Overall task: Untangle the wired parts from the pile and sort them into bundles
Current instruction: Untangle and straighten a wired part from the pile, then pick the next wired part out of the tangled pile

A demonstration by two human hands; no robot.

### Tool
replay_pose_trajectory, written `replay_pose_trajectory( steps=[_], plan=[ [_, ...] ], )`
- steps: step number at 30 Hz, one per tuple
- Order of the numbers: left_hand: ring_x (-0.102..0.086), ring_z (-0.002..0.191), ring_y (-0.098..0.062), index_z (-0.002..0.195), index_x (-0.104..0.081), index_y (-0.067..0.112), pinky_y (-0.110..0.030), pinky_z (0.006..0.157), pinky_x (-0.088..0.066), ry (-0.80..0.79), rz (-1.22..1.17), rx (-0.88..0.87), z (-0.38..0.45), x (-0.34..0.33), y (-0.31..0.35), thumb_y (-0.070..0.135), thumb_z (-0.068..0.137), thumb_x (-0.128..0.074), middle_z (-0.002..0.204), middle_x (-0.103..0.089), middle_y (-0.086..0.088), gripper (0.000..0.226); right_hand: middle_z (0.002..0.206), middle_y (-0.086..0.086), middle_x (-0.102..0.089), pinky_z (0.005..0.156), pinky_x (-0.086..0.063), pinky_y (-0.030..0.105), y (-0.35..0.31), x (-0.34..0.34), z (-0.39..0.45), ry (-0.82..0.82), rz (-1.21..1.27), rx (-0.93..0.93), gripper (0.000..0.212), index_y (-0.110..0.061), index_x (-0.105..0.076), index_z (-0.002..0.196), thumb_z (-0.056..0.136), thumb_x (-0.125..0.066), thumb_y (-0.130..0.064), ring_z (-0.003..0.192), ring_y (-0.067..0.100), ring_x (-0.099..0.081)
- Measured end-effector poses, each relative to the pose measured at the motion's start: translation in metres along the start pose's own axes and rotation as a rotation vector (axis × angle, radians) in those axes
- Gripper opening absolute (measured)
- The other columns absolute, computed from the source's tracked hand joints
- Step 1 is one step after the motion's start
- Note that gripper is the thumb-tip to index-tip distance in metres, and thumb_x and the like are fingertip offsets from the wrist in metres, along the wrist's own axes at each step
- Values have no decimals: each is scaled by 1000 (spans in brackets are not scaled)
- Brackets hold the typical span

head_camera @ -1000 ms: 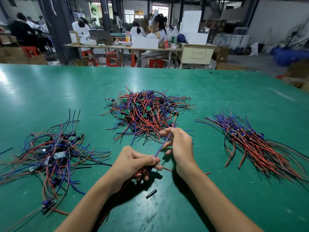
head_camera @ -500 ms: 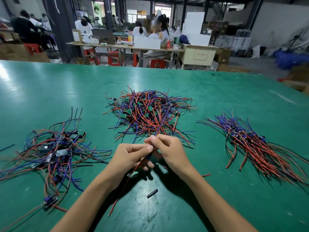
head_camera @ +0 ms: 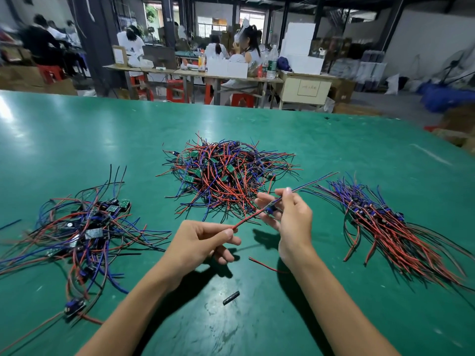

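1. Lying on the glossy green surface (head_camera: 77, 140): a tangled pile (head_camera: 227, 176) of thin red, blue and black leads with small green boards.
2. Left hand (head_camera: 198, 242) curled, pinching the red end of a wired part (head_camera: 270, 209).
3. Right hand (head_camera: 290, 217) raised, fingers (head_camera: 286, 192) pinching its middle, just before the pile.

Single head-worn wide-angle view, looking forward-down, close over green table (head_camera: 77, 140).

My green table (head_camera: 77, 140) carries the tangled pile (head_camera: 226, 176) at centre; left of that pile lies a loose bundle (head_camera: 77, 232), right a combed bundle (head_camera: 390, 227), nearer me a black stub (head_camera: 231, 297).
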State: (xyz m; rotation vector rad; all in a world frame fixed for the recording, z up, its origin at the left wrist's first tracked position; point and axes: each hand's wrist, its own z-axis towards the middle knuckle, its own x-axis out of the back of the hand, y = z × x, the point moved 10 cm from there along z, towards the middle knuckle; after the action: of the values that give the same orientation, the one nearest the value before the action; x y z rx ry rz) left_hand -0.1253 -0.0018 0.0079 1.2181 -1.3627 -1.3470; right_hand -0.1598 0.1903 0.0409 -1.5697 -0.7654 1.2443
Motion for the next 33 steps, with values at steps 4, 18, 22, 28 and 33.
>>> replay_pose_trajectory(
  steps=[4, 18, 22, 28, 33],
  plan=[
    [-67, 56, -20, 102, -78, 5, -24, 54, -55, -26, 29, -13, -1, -5, 1, 11, 92, -70, 92, -78, -16, 14, 58, 3, -60, 49, -57, 31, -35, 22, 19, 119, 98, 95, 29, -12, -56, 96, 111, -36, -27, 47, 16, -61],
    [-61, 57, -18, 100, -79, 12, -25, 56, -56, 39, 71, -29, -2, 4, 7, 8, 94, -66, 90, -78, -10, 15, 167, 21, -8, 126, -7, 42, -58, 147, 109, 244, -1905, -26, 64, -2, -21, 158, 109, -23, -43, 156, 32, -2],
    [-61, 58, -18, 96, -81, 14, -26, 56, -56, 66, 53, -18, -1, 7, 5, 9, 94, -66, 89, -78, -11, 16, 141, 22, -55, 107, -37, 44, -76, 80, 95, 216, -1732, 437, 50, -7, -57, 136, 103, -44, -41, 133, 37, -46],
    [-62, 59, -18, 93, -82, 19, -26, 56, -57, 79, 42, -20, -1, 10, 5, 11, 95, -65, 88, -77, -12, 19, 92, 6, -76, 76, -44, 32, -25, -1, 79, -12, -1437, 280, 45, -24, -79, 93, 94, -53, -61, 96, 29, -68],
    [-62, 59, -18, 93, -82, 23, -26, 56, -57, 97, 39, -19, -1, 14, 6, 13, 95, -66, 88, -77, -11, 19, 92, -3, -77, 93, -33, 33, 3, 9, 84, 141, -1240, 185, 24, -27, -79, 85, 90, -63, -43, 107, 26, -61]
  ],
)
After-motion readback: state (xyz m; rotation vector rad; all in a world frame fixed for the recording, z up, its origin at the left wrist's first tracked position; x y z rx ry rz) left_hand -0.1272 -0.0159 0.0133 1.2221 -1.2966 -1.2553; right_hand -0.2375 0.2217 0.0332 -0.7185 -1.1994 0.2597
